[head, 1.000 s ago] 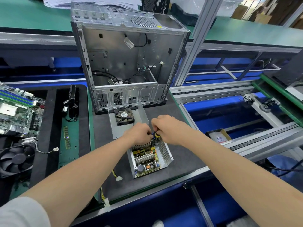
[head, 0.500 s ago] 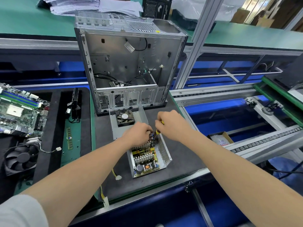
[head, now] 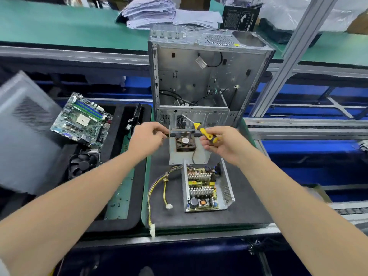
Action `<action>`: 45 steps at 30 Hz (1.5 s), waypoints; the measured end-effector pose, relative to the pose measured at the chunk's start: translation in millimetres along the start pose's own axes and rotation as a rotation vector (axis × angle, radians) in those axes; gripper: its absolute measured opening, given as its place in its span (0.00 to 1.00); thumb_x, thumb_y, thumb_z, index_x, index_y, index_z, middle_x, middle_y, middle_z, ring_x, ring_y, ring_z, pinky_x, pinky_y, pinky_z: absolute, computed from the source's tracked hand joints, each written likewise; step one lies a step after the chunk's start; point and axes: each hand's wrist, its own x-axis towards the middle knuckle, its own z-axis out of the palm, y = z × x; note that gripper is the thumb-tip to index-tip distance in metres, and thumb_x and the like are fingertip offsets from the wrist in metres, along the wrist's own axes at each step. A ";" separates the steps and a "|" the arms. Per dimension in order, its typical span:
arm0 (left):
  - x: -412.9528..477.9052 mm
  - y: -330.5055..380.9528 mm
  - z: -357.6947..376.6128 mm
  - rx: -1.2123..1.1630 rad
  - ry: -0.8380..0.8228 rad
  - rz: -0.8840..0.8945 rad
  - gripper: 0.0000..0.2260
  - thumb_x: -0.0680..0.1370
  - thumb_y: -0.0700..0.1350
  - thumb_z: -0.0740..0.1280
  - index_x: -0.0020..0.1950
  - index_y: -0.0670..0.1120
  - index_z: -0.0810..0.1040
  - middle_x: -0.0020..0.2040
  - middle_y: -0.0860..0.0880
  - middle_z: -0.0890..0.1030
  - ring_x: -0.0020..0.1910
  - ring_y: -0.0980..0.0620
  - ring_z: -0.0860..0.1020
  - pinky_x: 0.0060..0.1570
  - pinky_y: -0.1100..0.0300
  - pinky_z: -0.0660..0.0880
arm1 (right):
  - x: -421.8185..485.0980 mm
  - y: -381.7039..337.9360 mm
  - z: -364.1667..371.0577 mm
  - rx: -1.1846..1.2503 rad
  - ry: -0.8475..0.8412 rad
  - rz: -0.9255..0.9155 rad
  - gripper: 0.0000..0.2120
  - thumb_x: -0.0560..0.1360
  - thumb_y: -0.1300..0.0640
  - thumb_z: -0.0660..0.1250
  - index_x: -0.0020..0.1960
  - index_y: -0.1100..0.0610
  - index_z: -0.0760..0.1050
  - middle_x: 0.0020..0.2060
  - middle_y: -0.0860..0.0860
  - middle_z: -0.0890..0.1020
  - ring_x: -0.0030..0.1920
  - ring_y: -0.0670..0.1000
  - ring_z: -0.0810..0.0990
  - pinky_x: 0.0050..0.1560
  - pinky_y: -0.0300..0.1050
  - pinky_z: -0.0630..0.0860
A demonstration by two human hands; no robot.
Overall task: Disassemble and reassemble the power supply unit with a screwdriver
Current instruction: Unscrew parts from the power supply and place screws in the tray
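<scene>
Both beyond power supply: right hand grips screwdriver; left hand curled, hold unclear.

Opened power supply unit, screwdriver raised

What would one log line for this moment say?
right hand: grips screwdriver, tip up | left hand: pinching, contents unclear | power supply: open on mat, untouched | fan cover: lying behind it

Open grey metal power supply box on dark foam mat. At its 12 o'clock: flat grey metal cover with fan, then the upright silver steel computer case behind. At its 10 o'clock: green rectangular motherboard.
</scene>
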 end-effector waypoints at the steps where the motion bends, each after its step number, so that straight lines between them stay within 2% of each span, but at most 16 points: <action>1: -4.7 -10.1 -12.9 -0.016 0.038 -0.068 0.15 0.75 0.37 0.64 0.44 0.55 0.85 0.40 0.53 0.87 0.36 0.55 0.85 0.38 0.59 0.80 | 4.4 8.5 11.1 0.054 -0.089 0.029 0.07 0.81 0.63 0.68 0.56 0.67 0.79 0.41 0.60 0.85 0.39 0.53 0.86 0.41 0.43 0.83; 4: -26.7 -43.5 -47.2 -0.049 0.118 -0.229 0.14 0.76 0.35 0.65 0.44 0.52 0.86 0.40 0.51 0.87 0.34 0.52 0.86 0.35 0.61 0.77 | 14.4 33.6 49.9 0.175 -0.284 0.103 0.10 0.81 0.68 0.67 0.61 0.62 0.76 0.44 0.60 0.87 0.51 0.60 0.88 0.49 0.48 0.85; 8: -67.9 -83.4 -82.3 -0.029 0.184 -0.328 0.14 0.75 0.33 0.63 0.46 0.49 0.86 0.38 0.51 0.87 0.32 0.54 0.83 0.32 0.63 0.78 | 22.3 58.1 100.4 0.073 -0.446 0.196 0.17 0.80 0.73 0.64 0.68 0.62 0.74 0.46 0.60 0.84 0.56 0.67 0.86 0.52 0.54 0.86; 11: -95.9 -109.6 -98.9 -0.002 0.216 -0.398 0.16 0.76 0.34 0.61 0.45 0.50 0.86 0.38 0.54 0.87 0.32 0.56 0.84 0.32 0.61 0.81 | 27.2 74.1 130.3 -0.090 -0.437 0.218 0.17 0.80 0.73 0.64 0.67 0.63 0.74 0.51 0.62 0.79 0.54 0.68 0.86 0.52 0.56 0.86; 14: -115.1 -132.9 -105.2 0.034 0.202 -0.423 0.15 0.77 0.35 0.63 0.45 0.53 0.86 0.39 0.56 0.87 0.34 0.58 0.85 0.37 0.59 0.83 | 31.1 91.5 150.8 -0.254 -0.404 0.205 0.16 0.80 0.72 0.65 0.66 0.64 0.74 0.51 0.62 0.78 0.54 0.65 0.87 0.52 0.59 0.86; 18: -123.4 -151.7 -100.0 0.057 0.128 -0.410 0.12 0.78 0.37 0.67 0.45 0.53 0.86 0.39 0.53 0.86 0.35 0.57 0.85 0.44 0.55 0.85 | 38.9 108.7 161.2 -0.473 -0.314 0.173 0.06 0.80 0.70 0.68 0.53 0.61 0.75 0.44 0.60 0.76 0.44 0.60 0.82 0.56 0.66 0.83; 20: -120.8 -155.9 -96.2 0.074 0.075 -0.373 0.11 0.78 0.38 0.67 0.47 0.52 0.86 0.41 0.52 0.87 0.37 0.55 0.85 0.46 0.54 0.84 | 43.1 109.9 160.8 -0.613 -0.223 0.139 0.05 0.79 0.66 0.72 0.49 0.61 0.75 0.38 0.57 0.78 0.39 0.56 0.81 0.52 0.62 0.85; 22: -114.3 -157.8 -92.7 0.097 0.013 -0.332 0.12 0.78 0.37 0.66 0.47 0.51 0.86 0.42 0.51 0.87 0.39 0.52 0.85 0.47 0.54 0.83 | 46.9 106.9 157.9 -0.774 -0.140 0.091 0.08 0.77 0.64 0.75 0.45 0.60 0.75 0.31 0.53 0.78 0.31 0.51 0.80 0.40 0.51 0.86; 24: -104.8 -157.7 -88.9 0.114 -0.046 -0.297 0.13 0.79 0.37 0.65 0.48 0.52 0.86 0.42 0.53 0.86 0.39 0.53 0.84 0.47 0.57 0.82 | 50.6 101.9 154.7 -0.941 -0.058 0.056 0.13 0.76 0.63 0.77 0.40 0.60 0.73 0.32 0.54 0.79 0.24 0.49 0.78 0.25 0.40 0.78; 26: -93.9 -156.2 -84.4 0.133 -0.091 -0.262 0.12 0.79 0.37 0.66 0.49 0.51 0.86 0.40 0.57 0.84 0.38 0.58 0.82 0.46 0.63 0.79 | 53.7 97.8 152.4 -1.096 -0.014 0.066 0.12 0.75 0.62 0.77 0.41 0.61 0.75 0.37 0.55 0.82 0.21 0.46 0.78 0.24 0.40 0.78; 29: -79.7 -154.5 -78.4 0.130 -0.146 -0.234 0.11 0.80 0.39 0.66 0.49 0.51 0.86 0.42 0.56 0.83 0.37 0.56 0.83 0.46 0.62 0.80 | 57.4 97.8 156.4 -1.332 0.036 0.066 0.13 0.75 0.58 0.77 0.51 0.66 0.78 0.47 0.59 0.85 0.41 0.57 0.87 0.45 0.52 0.85; 33: -66.4 -159.9 -78.6 0.162 -0.163 -0.204 0.11 0.79 0.39 0.65 0.49 0.52 0.86 0.41 0.55 0.82 0.38 0.57 0.81 0.47 0.63 0.78 | 65.8 110.2 168.2 -1.586 0.120 -0.060 0.17 0.77 0.60 0.74 0.59 0.62 0.69 0.55 0.61 0.79 0.53 0.63 0.83 0.40 0.49 0.74; 36: -59.0 -167.4 -88.0 0.173 -0.115 -0.226 0.12 0.78 0.39 0.65 0.46 0.55 0.85 0.43 0.56 0.82 0.42 0.57 0.80 0.50 0.62 0.78 | 74.2 122.1 169.0 -1.747 0.092 -0.084 0.13 0.77 0.61 0.72 0.58 0.61 0.71 0.57 0.60 0.77 0.56 0.64 0.82 0.42 0.49 0.73; 38: -56.1 -172.8 -97.1 0.174 -0.101 -0.270 0.14 0.76 0.39 0.64 0.43 0.56 0.84 0.42 0.58 0.83 0.41 0.56 0.82 0.48 0.58 0.81 | 77.5 126.5 167.4 -1.794 0.085 -0.085 0.10 0.77 0.62 0.70 0.52 0.59 0.69 0.53 0.59 0.76 0.56 0.65 0.81 0.42 0.49 0.73; 42: -54.1 -184.3 -112.5 0.156 -0.116 -0.316 0.16 0.74 0.36 0.61 0.39 0.55 0.84 0.37 0.55 0.85 0.31 0.53 0.83 0.35 0.56 0.83 | 80.2 122.9 171.1 -1.863 0.088 -0.105 0.08 0.78 0.60 0.70 0.50 0.58 0.70 0.51 0.57 0.76 0.52 0.63 0.80 0.43 0.49 0.71; 45: -55.0 -188.4 -116.7 0.102 -0.122 -0.320 0.18 0.74 0.35 0.59 0.39 0.53 0.84 0.38 0.52 0.86 0.27 0.52 0.83 0.27 0.61 0.79 | 78.5 114.3 185.8 -1.891 0.123 -0.189 0.08 0.78 0.60 0.70 0.47 0.58 0.69 0.40 0.53 0.71 0.50 0.62 0.80 0.40 0.49 0.71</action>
